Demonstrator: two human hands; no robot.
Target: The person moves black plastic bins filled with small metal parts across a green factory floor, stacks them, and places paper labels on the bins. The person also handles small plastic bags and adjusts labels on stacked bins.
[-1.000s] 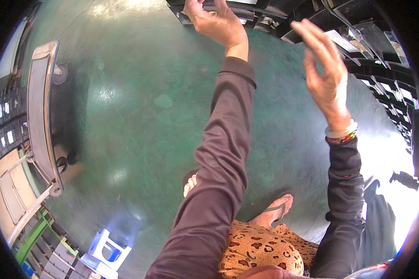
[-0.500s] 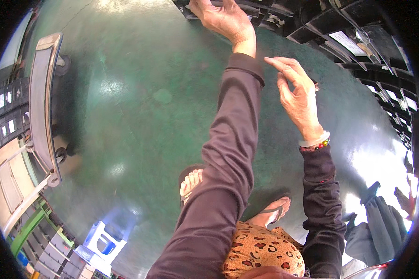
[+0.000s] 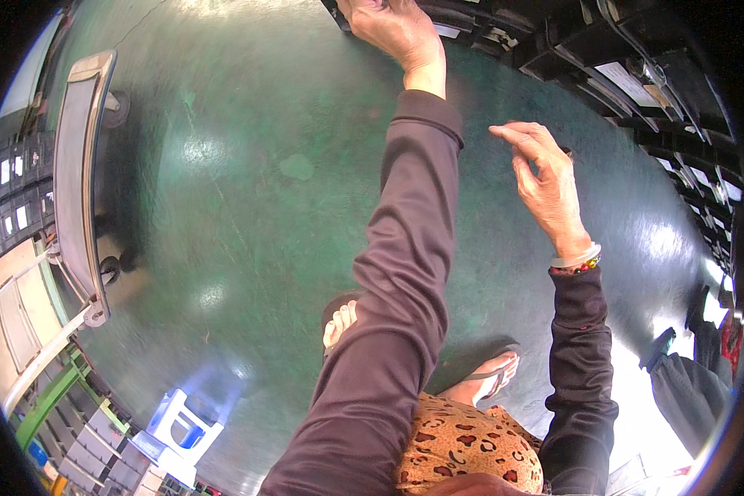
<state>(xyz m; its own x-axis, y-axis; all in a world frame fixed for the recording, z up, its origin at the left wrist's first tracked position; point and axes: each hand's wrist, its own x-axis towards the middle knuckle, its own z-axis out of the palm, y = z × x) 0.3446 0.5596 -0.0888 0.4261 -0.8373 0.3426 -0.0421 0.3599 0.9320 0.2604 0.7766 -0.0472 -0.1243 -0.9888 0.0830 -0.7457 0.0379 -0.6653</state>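
Note:
My left hand [image 3: 398, 35] reaches far forward to the top edge of the picture, beside a row of black bins [image 3: 554, 37]. Its fingers curl in and are partly cut off by the edge; a small dark patch shows among them, too little to name. To the right, my right hand [image 3: 546, 186] hovers in the air over the green floor. Index finger and thumb stand apart there, with a gap between them and nothing visible in it. A small dark bit shows at that hand's far side, and I cannot tell what it is. Both arms wear dark sleeves.
The bins, some with white labels, curve along the front and right. A wheeled trolley [image 3: 78, 182] stands at left. A blue-and-white stool [image 3: 182, 426] is at lower left, near a green-framed rack [image 3: 54, 397]. Dark cloth [image 3: 690, 397] hangs at lower right.
My right hand has moved a little right and nearer to me. The left hand has shifted slightly left and further out past the top edge. The view has moved slightly.

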